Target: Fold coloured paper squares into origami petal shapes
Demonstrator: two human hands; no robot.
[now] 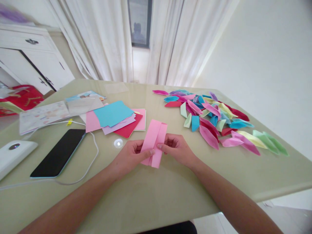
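Observation:
A pink sheet of paper [151, 136], folded lengthwise so that its two sides meet near the middle, is held just above the table between my hands. My left hand [133, 154] grips its left edge, thumb on top and fingers curled beneath. On the opposite edge my right hand [177, 148] pinches the paper with the thumb pressed near the centre line. The fingertips under the paper are hidden. Beyond my left hand lie loose coloured sheets, a blue one [114, 113] on top. To the right spreads a heap of folded paper pieces [209, 110] in many colours.
At the left a black-screened phone [59, 152] lies beside a white power bank [17, 156], with a white cable [97, 152] looping round. Printed booklets [45, 117] rest farther back. The table's front edge [170, 224] is close to me; white curtains [104, 39] hang behind.

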